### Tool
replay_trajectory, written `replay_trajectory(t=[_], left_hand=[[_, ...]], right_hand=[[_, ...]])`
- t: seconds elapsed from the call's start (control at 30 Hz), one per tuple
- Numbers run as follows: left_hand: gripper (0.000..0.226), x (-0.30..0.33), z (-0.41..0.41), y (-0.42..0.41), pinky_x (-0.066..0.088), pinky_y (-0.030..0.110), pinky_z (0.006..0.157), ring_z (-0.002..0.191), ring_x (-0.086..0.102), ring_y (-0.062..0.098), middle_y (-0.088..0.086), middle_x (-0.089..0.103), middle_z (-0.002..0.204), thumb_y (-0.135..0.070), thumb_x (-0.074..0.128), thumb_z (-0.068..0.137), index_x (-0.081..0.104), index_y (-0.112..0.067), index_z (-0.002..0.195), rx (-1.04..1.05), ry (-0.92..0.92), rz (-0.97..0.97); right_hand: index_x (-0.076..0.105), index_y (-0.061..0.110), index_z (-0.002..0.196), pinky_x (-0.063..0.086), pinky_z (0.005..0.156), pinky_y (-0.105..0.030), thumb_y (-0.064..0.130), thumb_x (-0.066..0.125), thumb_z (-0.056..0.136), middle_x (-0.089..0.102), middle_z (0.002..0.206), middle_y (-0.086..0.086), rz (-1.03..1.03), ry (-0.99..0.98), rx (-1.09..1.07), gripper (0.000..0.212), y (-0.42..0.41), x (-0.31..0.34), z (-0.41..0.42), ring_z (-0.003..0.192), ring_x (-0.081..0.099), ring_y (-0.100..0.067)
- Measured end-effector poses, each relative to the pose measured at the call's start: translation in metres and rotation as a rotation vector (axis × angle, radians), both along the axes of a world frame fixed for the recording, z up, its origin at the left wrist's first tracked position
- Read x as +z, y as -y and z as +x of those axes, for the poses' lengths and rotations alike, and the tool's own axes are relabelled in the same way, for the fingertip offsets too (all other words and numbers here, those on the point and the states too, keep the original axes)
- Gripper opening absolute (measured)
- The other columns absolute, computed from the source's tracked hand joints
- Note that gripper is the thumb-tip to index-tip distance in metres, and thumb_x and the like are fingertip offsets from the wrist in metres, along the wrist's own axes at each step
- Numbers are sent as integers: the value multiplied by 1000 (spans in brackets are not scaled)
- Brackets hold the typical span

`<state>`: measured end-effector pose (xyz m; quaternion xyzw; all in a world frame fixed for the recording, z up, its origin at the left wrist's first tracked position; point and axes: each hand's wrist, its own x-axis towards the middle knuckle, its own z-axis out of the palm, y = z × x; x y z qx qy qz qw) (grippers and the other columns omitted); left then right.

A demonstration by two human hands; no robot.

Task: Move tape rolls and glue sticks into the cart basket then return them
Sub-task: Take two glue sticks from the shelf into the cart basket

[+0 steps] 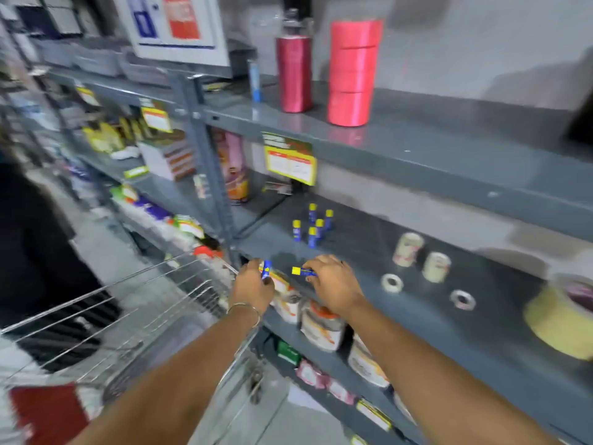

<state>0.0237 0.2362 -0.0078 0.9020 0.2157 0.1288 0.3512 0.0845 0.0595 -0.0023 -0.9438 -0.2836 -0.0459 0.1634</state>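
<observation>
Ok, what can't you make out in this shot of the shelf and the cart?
- Head view, cart basket: motion blur and both arms hide what is inside.
- Price tags: print blurred, unreadable.
- Glue stick in the left hand: mostly covered by fingers; label illegible.
- Glue stick in the right hand: only the capped end shows.
- Big tape roll: cut off by the right edge.

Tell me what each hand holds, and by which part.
Left hand: an upright glue stick, held by its lower body. Right hand: a sideways glue stick, held at its blue end, yellow cap free.
</observation>
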Motion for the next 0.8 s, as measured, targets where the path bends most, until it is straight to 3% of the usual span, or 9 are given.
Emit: replay_trajectory(t=[0.13,0.27,0.4,0.53,0.67,0.8], left_hand=[[33,-15,-47,-107,50,39,82,97,63,41,23,67,106,-11,63,78,61,-12,111,269,-39,-23],[27,-47,-92,-197,49,42,81,99,61,43,27,65,105,-9,58,79,61,-7,107,406,-169,-40],[19,-102,-135,-282,49,41,78,98,62,41,26,65,102,-6,55,76,63,-2,93,525,-316,-103],[18,-169,-157,-327,49,40,79,99,62,40,26,65,104,-5,54,76,63,0,91,556,-459,-163],[22,-239,-157,-355,51,37,81,101,64,38,23,68,107,-8,54,76,65,-3,95,555,-613,-249],[25,-299,-150,-375,51,37,86,105,62,37,22,66,109,-6,54,78,64,-4,101,608,-644,-319]], right_hand=[[62,26,122,42,98,-38,23,57,92,63,121,0,-27,11,203,30,-104,-2,-18,120,54,-24],[62,22,122,42,97,-36,19,55,93,63,124,-2,-73,-22,401,30,-201,-25,-31,119,55,-25],[63,19,110,47,86,-37,18,53,93,62,119,-7,-275,-157,550,20,-312,-72,-40,113,59,-29],[66,13,102,51,82,-38,19,58,90,65,114,-11,-510,-219,714,15,-388,-138,-45,108,62,-32],[68,19,110,54,88,-36,17,59,91,69,117,-6,-682,-253,769,21,-438,-207,-39,109,66,-29],[69,16,112,53,86,-36,11,59,89,70,117,-11,-795,-334,792,25,-474,-265,-33,107,67,-31]])
